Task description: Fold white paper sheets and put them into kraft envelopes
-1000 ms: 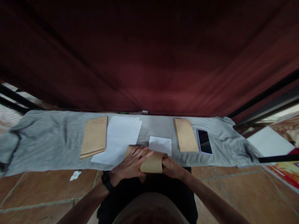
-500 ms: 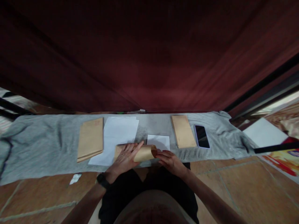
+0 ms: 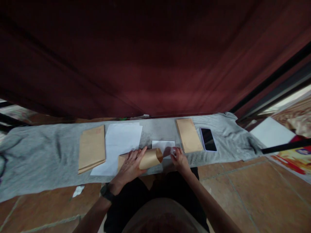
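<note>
My left hand (image 3: 132, 161), with a dark watch on the wrist, is wrapped over a brown paper envelope (image 3: 150, 158) near the front edge of the cloth. The envelope bows upward and its right end gapes. To the right of that mouth, my right hand (image 3: 181, 160) has its fingertips pinched together on a small white piece of paper (image 3: 173, 150), mostly hidden by the fingers. Behind them lies a white paper rectangle (image 3: 159, 144), partly shaded. Large white sheets (image 3: 123, 137) lie partly under the envelope, on the left.
A grey cloth (image 3: 53, 152) covers the long narrow surface. Brown envelopes (image 3: 92, 145) are stacked at the left, and more envelopes (image 3: 190, 136) lie at the right beside a phone (image 3: 208, 139). A dark red curtain (image 3: 155, 81) hangs behind. Scrap paper (image 3: 78, 191) rests on the tiled floor.
My right hand has drawn away from the envelope's mouth, to the right, and its fingers have closed into a pinch. The mouth gapes wider. My left hand stays on the envelope.
</note>
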`<state>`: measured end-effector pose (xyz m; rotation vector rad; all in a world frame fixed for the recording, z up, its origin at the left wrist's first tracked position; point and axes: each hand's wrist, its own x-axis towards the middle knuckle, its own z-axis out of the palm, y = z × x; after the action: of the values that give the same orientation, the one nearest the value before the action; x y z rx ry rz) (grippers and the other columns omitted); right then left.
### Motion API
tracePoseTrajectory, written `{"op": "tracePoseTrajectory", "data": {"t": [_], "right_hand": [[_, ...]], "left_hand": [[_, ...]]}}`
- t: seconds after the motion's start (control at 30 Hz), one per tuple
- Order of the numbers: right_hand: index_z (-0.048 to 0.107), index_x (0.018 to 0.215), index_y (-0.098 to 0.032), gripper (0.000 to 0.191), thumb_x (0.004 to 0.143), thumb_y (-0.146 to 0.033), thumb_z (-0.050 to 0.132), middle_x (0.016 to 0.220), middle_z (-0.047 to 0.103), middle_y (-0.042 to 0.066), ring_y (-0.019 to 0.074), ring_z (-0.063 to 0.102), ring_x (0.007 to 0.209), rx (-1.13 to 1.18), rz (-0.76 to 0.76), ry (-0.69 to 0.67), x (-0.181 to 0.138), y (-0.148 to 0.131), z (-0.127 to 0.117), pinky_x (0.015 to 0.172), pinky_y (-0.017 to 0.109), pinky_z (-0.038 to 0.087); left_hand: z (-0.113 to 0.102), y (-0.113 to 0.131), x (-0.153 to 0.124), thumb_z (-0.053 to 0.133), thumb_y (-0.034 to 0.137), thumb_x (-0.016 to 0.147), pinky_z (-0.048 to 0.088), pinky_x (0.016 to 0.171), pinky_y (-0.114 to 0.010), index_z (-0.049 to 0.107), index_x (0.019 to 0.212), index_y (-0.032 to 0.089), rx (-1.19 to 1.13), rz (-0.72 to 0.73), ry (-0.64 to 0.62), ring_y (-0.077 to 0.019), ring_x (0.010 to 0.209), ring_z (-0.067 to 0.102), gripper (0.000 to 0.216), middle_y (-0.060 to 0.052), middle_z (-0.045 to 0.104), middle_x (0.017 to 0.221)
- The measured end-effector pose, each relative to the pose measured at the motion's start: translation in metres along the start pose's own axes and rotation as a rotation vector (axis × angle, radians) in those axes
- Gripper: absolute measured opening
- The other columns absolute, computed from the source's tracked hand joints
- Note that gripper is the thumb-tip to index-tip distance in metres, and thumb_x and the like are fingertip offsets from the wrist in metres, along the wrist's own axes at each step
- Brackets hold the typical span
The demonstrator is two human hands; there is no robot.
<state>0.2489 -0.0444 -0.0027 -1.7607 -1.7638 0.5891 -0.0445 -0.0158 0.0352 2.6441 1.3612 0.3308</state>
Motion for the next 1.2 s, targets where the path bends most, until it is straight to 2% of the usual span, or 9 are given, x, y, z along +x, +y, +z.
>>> {"op": "tracePoseTrajectory", "data": {"t": [0.1, 0.17, 0.27, 0.5, 0.6, 0.67, 0.8, 1.03, 1.2], "right_hand": [[0.048, 0.134, -0.013, 0.046, 0.097, -0.039, 0.056, 0.121, 0.061, 0.017, 0.0258, 0.069, 0.101, -0.227, 0.255, 0.003, 0.011, 0.0, 0.002, 0.082, 0.034, 0.054], [0.047, 0.134, -0.014, 0.051, 0.093, -0.041, 0.062, 0.123, 0.06, 0.018, 0.0284, 0.068, 0.104, -0.333, 0.331, -0.017, 0.018, -0.004, 0.005, 0.08, 0.034, 0.053], [0.051, 0.126, -0.015, 0.046, 0.088, -0.036, 0.068, 0.119, 0.061, 0.017, 0.0295, 0.066, 0.108, -0.389, 0.377, -0.018, 0.025, -0.01, 0.01, 0.081, 0.034, 0.051], [0.055, 0.111, -0.017, 0.036, 0.083, -0.032, 0.072, 0.105, 0.067, 0.013, 0.029, 0.064, 0.105, -0.298, 0.334, 0.043, 0.031, -0.002, 0.013, 0.089, 0.035, 0.049], [0.059, 0.103, -0.02, 0.017, 0.088, -0.029, 0.062, 0.101, 0.068, 0.012, 0.0264, 0.065, 0.098, -0.206, 0.262, 0.088, 0.027, 0.004, 0.013, 0.085, 0.034, 0.05], [0.061, 0.098, -0.021, 0.013, 0.092, -0.029, 0.054, 0.095, 0.069, 0.009, 0.0245, 0.066, 0.089, -0.074, 0.206, 0.144, 0.021, 0.009, 0.012, 0.078, 0.033, 0.05], [0.063, 0.1, -0.021, 0.024, 0.095, -0.039, 0.048, 0.083, 0.07, 0.005, 0.0226, 0.066, 0.077, 0.23, 0.197, 0.238, 0.005, 0.017, -0.001, 0.071, 0.032, 0.05], [0.066, 0.108, -0.019, 0.038, 0.095, -0.051, 0.05, 0.098, 0.074, 0.007, 0.0224, 0.067, 0.09, 0.467, 0.198, 0.332, -0.015, 0.018, -0.033, 0.081, 0.032, 0.052], [0.07, 0.1, -0.02, 0.038, 0.095, -0.052, 0.051, 0.089, 0.074, 0.005, 0.0212, 0.067, 0.083, 0.427, 0.17, 0.205, -0.021, 0.014, -0.035, 0.076, 0.029, 0.052]], "left_hand": [[-0.002, 0.004, -0.004, 0.071, 0.039, 0.082, 0.038, 0.113, -0.051, 0.014, 0.162, 0.023, 0.044, -0.007, 0.031, -0.0322, 0.126, 0.055, 0.099, -0.013, 0.059, 0.134], [-0.003, 0.008, -0.008, 0.071, 0.038, 0.082, 0.037, 0.114, -0.052, 0.017, 0.161, 0.023, 0.079, -0.016, 0.046, -0.0327, 0.126, 0.056, 0.097, -0.013, 0.06, 0.133], [-0.003, 0.011, -0.013, 0.071, 0.037, 0.082, 0.037, 0.114, -0.052, 0.021, 0.16, 0.022, 0.112, -0.045, 0.06, -0.0332, 0.126, 0.056, 0.094, -0.014, 0.06, 0.133], [0.002, 0.002, -0.024, 0.073, 0.034, 0.079, 0.037, 0.114, -0.054, 0.02, 0.16, 0.021, 0.157, -0.112, 0.058, -0.0335, 0.126, 0.057, 0.097, -0.015, 0.06, 0.133], [0.003, 0.001, -0.025, 0.072, 0.035, 0.08, 0.037, 0.114, -0.053, 0.02, 0.16, 0.021, 0.151, -0.119, 0.062, -0.0334, 0.126, 0.057, 0.096, -0.014, 0.06, 0.133], [0.003, 0.002, -0.025, 0.071, 0.036, 0.082, 0.037, 0.114, -0.054, 0.02, 0.159, 0.021, 0.142, -0.114, 0.067, -0.0335, 0.127, 0.057, 0.093, -0.015, 0.06, 0.133], [0.003, 0.003, -0.025, 0.072, 0.037, 0.082, 0.036, 0.115, -0.055, 0.02, 0.159, 0.021, 0.129, -0.129, 0.071, -0.0344, 0.127, 0.057, 0.094, -0.016, 0.06, 0.133], [0.006, 0.002, -0.025, 0.073, 0.039, 0.082, 0.035, 0.115, -0.057, 0.019, 0.16, 0.02, 0.131, -0.133, 0.062, -0.0352, 0.127, 0.056, 0.097, -0.017, 0.06, 0.133], [0.004, 0.004, -0.024, 0.076, 0.038, 0.079, 0.032, 0.116, -0.059, 0.02, 0.16, 0.019, 0.134, -0.135, 0.059, -0.036, 0.129, 0.054, 0.1, -0.017, 0.058, 0.135]]}}
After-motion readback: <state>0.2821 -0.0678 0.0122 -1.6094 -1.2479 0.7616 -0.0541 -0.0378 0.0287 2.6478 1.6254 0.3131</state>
